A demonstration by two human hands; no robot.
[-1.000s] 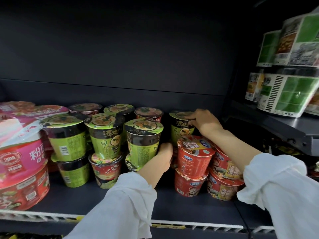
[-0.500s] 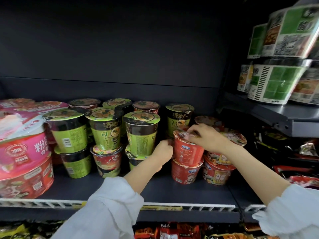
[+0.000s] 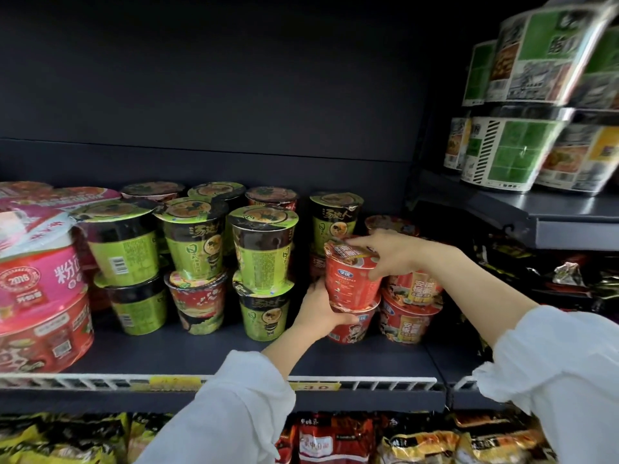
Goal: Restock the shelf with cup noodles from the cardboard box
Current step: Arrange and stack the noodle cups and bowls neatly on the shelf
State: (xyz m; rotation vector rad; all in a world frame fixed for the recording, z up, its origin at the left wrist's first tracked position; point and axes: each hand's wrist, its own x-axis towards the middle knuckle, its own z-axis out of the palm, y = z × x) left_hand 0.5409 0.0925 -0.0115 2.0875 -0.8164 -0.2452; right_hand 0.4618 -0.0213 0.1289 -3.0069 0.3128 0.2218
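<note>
Mid-frame, both hands were clamped on the stacked red cups: right hand (image 3: 392,256) on the top cup (image 3: 353,279), left hand (image 3: 318,309) on the bottom cup (image 3: 351,324). I'd square the 2 rims before letting go.

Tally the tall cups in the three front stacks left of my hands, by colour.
Green cups: 5
Red-and-black cup: 1
Total: 6
</note>
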